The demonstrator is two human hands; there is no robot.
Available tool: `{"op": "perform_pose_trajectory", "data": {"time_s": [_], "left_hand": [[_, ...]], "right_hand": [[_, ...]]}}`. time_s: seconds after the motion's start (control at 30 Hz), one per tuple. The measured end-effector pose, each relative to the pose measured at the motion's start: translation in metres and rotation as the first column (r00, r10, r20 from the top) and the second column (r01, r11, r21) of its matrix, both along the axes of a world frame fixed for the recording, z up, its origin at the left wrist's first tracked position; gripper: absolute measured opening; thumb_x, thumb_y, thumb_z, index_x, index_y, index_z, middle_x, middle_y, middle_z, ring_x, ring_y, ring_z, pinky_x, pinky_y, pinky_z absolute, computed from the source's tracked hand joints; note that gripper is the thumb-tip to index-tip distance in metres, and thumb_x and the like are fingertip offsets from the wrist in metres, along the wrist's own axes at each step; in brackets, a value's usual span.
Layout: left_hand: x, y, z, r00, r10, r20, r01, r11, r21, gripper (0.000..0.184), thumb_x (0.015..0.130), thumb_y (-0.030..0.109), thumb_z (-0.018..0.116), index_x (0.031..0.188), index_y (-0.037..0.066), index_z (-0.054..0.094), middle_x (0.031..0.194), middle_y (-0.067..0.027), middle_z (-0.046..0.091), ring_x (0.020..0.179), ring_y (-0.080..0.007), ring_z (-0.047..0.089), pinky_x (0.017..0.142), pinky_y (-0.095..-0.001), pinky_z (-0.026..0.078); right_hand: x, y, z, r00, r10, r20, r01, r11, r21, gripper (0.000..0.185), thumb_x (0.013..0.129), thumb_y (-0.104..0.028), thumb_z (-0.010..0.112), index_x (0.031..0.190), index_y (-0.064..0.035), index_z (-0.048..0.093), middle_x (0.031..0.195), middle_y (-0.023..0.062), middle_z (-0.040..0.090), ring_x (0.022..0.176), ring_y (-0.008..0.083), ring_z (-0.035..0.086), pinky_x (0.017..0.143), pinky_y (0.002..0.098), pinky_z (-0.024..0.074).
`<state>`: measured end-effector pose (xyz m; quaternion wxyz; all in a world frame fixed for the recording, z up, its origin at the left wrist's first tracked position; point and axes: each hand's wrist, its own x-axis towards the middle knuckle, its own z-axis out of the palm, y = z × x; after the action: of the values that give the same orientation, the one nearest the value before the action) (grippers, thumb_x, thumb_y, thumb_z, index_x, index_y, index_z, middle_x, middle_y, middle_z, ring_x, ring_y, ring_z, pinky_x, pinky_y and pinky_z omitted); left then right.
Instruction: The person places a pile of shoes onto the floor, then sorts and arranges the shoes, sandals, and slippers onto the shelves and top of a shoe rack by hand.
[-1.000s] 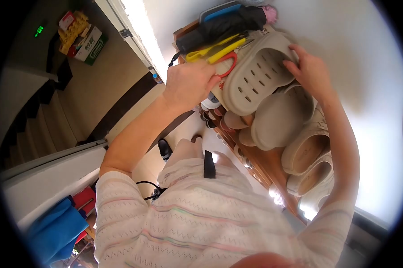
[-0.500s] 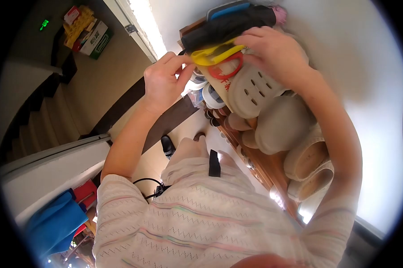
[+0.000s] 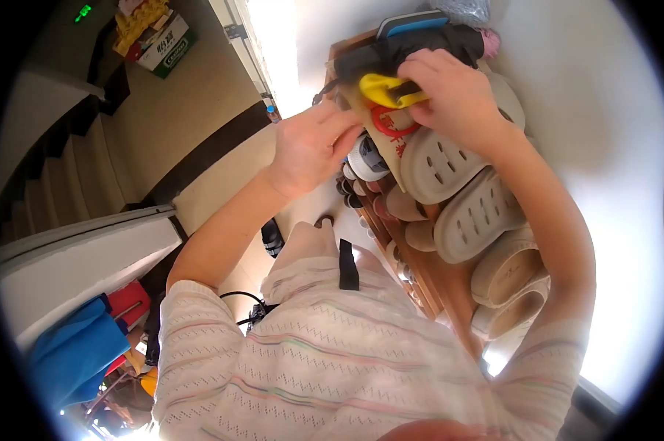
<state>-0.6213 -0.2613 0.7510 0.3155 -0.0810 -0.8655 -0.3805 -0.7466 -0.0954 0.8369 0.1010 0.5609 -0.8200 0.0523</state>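
1. At the far end of a wooden shelf [image 3: 453, 283], a yellow item [image 3: 382, 90] was found in the right hand [image 3: 453, 95], over a beige surface [image 3: 387, 149] with red lettering.
2. Right hand: nearly closed, fingers above and thumb below the item's near end. The grip appeared chosen to leave the other end free, pointing toward the left hand [image 3: 310, 151].
3. Left hand: fingers curled, thumb and fingertips close together, just beside the yellow item (whether they had hold of anything could not be told).
4. A red loop [image 3: 380, 119] lay just below the yellow item, partly hidden; its full form could not be established.
5. Behind the right hand lay a black bundle [image 3: 461, 44], with a blue-and-grey object [image 3: 414, 25] beyond it, probably set against the wall to save depth.
6. Two beige perforated clogs, an upper [image 3: 422, 174] and a lower [image 3: 458, 237], sat side by side next to pale shoes [image 3: 505, 275], presumably rowed to fit the narrow shelf.
7. Well apart, on the floor, stood a white-and-green carton [image 3: 168, 45].
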Motion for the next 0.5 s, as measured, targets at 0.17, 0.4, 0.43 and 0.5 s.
{"op": "perform_pose_trajectory", "data": {"time_s": [0.17,0.4,0.43,0.5], "left_hand": [[-0.009,0.008,0.008,0.998,-0.066,0.021,0.068,0.978,-0.198,0.02,0.069,0.016,0.069,0.088,0.013,0.064,0.068,-0.0029,0.054,0.054,-0.0185,0.054,0.047,-0.0285,0.043],[-0.023,0.008,0.009,0.987,-0.094,0.132,0.131,0.941,-0.312,0.017,0.071,0.023,0.066,0.087,0.015,0.064,0.067,-0.0021,0.053,0.056,-0.0201,0.055,0.047,-0.0305,0.044],[-0.022,0.012,0.008,0.985,-0.106,0.134,0.145,0.934,-0.328,0.017,0.071,0.023,0.065,0.086,0.015,0.064,0.066,-0.0021,0.052,0.055,-0.0201,0.054,0.047,-0.0305,0.043],[-0.023,0.013,0.01,0.986,-0.104,0.134,0.144,0.929,-0.34,0.016,0.071,0.023,0.065,0.085,0.015,0.064,0.066,-0.002,0.052,0.055,-0.0198,0.054,0.046,-0.0305,0.043]], "right_hand": [[-0.016,-0.008,0.005,0.999,0.021,-0.046,-0.025,0.997,-0.074,0.041,0.056,-0.008,0.068,0.092,-0.0105,0.051,0.106,0.0025,0.054,0.099,0.0214,0.048,0.078,0.0333,0.0357],[-0.023,-0.026,-0.009,0.981,0.026,-0.195,-0.031,0.999,-0.02,0.05,0.054,-0.012,0.071,0.1,-0.0129,0.051,0.093,0.0009,0.052,0.089,0.0197,0.048,0.074,0.0336,0.0359],[-0.024,-0.022,-0.013,0.975,0.04,-0.218,-0.047,0.999,-0.028,0.049,0.054,-0.013,0.071,0.099,-0.0128,0.051,0.091,0.0008,0.052,0.088,0.0195,0.048,0.073,0.0333,0.036],[-0.027,-0.023,-0.014,0.971,0.047,-0.233,-0.055,0.998,-0.024,0.046,0.054,-0.013,0.071,0.095,-0.0113,0.051,0.09,0.0014,0.052,0.088,0.0196,0.048,0.072,0.0325,0.0365]]}}
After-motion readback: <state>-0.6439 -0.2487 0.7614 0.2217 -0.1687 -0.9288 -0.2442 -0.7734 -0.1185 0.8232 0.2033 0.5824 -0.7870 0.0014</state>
